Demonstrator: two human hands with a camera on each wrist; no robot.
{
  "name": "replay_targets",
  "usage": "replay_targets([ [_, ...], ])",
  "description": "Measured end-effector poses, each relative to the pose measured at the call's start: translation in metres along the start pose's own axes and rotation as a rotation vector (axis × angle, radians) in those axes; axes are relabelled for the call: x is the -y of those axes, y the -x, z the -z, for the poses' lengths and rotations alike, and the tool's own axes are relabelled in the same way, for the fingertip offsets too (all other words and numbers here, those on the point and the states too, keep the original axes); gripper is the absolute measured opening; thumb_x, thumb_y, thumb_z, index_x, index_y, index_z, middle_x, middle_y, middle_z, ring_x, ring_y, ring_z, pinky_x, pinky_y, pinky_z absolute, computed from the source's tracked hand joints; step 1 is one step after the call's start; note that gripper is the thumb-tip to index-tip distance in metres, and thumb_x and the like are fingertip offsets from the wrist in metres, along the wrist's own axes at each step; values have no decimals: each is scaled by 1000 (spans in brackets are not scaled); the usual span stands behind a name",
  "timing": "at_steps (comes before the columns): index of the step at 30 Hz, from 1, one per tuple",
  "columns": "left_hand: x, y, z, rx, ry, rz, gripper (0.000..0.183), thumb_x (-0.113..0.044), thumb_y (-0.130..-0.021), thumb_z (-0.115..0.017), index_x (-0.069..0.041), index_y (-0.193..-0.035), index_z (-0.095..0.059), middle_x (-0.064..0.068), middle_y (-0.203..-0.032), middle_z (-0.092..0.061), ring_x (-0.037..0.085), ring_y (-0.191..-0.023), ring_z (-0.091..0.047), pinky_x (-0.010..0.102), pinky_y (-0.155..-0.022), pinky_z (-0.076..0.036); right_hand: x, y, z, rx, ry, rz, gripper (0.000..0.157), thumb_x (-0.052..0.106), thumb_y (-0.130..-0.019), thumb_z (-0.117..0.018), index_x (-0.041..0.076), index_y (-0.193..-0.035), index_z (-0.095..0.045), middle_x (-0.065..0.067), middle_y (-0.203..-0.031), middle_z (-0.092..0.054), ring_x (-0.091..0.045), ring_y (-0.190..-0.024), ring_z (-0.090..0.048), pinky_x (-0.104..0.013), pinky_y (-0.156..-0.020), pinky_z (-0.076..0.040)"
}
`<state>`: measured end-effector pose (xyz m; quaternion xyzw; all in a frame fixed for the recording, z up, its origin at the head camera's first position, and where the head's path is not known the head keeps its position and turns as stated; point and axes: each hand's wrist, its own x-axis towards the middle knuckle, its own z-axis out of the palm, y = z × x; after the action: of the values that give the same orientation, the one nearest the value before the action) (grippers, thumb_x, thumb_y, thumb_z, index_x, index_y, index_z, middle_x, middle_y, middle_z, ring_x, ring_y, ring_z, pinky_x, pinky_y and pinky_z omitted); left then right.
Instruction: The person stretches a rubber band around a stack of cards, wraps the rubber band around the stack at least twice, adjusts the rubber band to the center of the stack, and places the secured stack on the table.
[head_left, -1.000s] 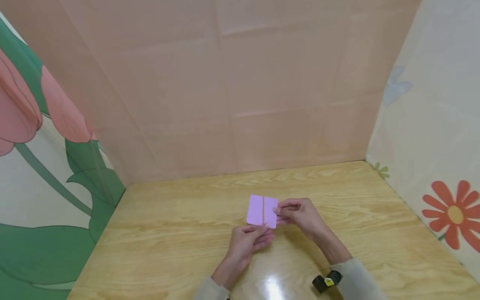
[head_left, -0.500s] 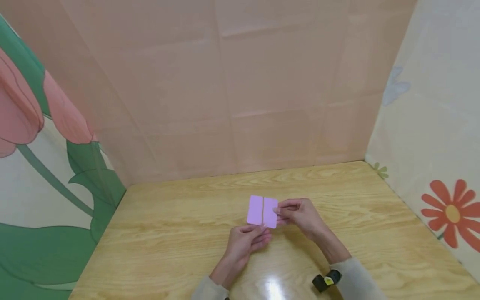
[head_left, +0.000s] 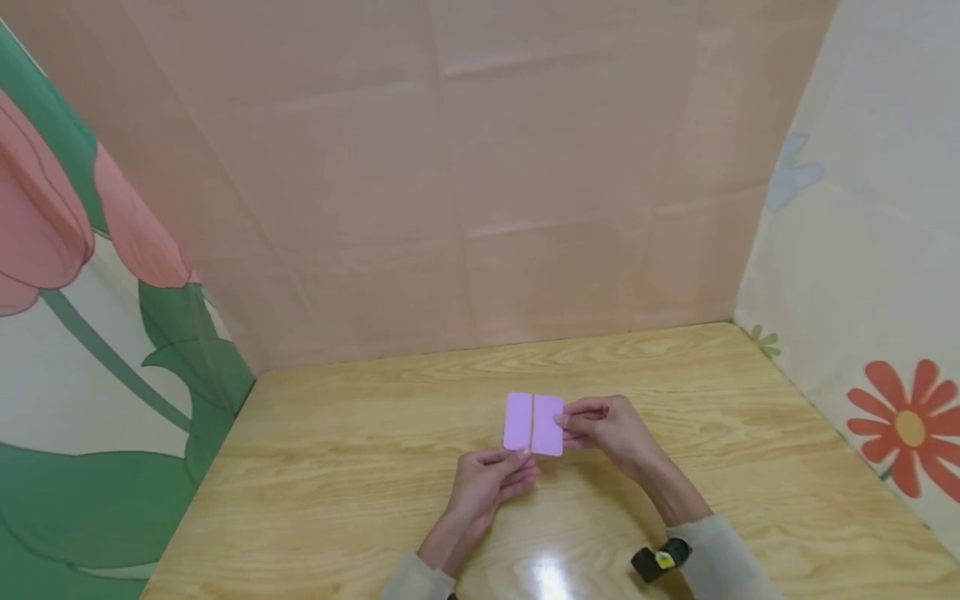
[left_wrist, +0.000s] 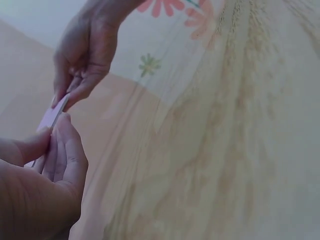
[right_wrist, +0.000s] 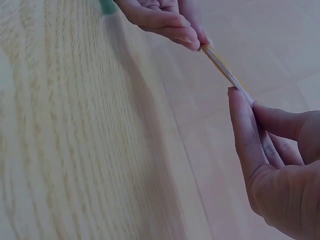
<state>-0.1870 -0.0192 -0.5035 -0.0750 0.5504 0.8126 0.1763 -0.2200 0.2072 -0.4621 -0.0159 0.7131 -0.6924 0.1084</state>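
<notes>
A small stack of lilac cards (head_left: 517,422) with rounded corners is held up between both hands in the head view. A tan rubber band (head_left: 532,422) runs down across the middle of its face. My left hand (head_left: 483,487) pinches the near edge at the band, thumb on top. On the right edge, my right hand (head_left: 611,433) pinches the cards between thumb and fingers. Seen edge-on in the right wrist view, the stack (right_wrist: 227,75) is thin, and the band stands slightly off it.
Beneath the hands is a wood-grain table (head_left: 337,467). A pinkish sheet (head_left: 450,183) hangs behind it, with flower-printed panels at both sides. A black strap device (head_left: 660,560) sits at the right wrist.
The cards and right hand have shifted slightly right. The band, a little wavy before, now lies straighter across the stack. Both hands keep their pinch.
</notes>
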Motion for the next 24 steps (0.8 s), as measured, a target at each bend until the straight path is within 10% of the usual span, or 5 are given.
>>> replay_targets([
  [24, -19, -17, 31, -100, -73, -72, 33, -11, -98, -74, 10, -122, -70, 12, -101, -81, 18, -90, -78, 32, -83, -69, -9, -5, -11, 109, -19, -41, 35, 3, -98, -71, -22, -121, -63, -14, -96, -80, -15, -80, -78, -32, -79, -69],
])
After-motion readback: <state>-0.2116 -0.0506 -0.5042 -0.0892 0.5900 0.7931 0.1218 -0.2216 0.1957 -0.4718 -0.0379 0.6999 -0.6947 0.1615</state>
